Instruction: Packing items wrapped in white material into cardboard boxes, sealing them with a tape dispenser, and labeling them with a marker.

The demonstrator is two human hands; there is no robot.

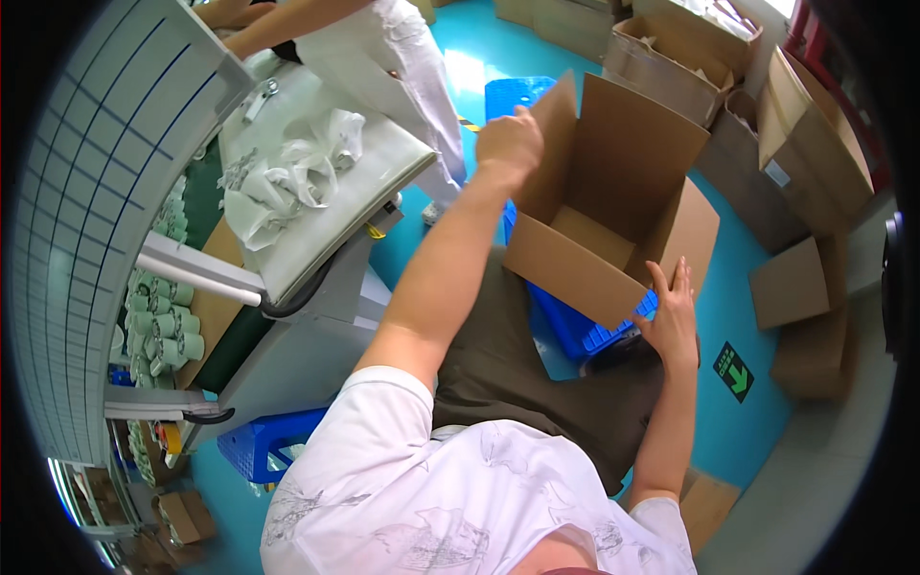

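Note:
An upright cardboard box (596, 251) stands before me with its top flaps spread outward, and its brown interior shows bare inner walls. My left hand (510, 151) is closed at the outer edge of the left flap (548, 144); the fingertips are partly hidden. At the near right corner, my right hand (671, 316) is open, with its fingers stretched and spread against the cardboard. Beneath the box, parts of a blue plastic crate (583, 331) stick out, close to my knees.
On the left stands a white-topped table (383, 158) with clear plastic bags (297, 182). Pale green cup-like parts (163, 326) lie under a wire grid (96, 211). Another person (383, 77) stands beyond. Several cardboard boxes (661, 67) line the right. A blue stool (259, 446) sits lower left.

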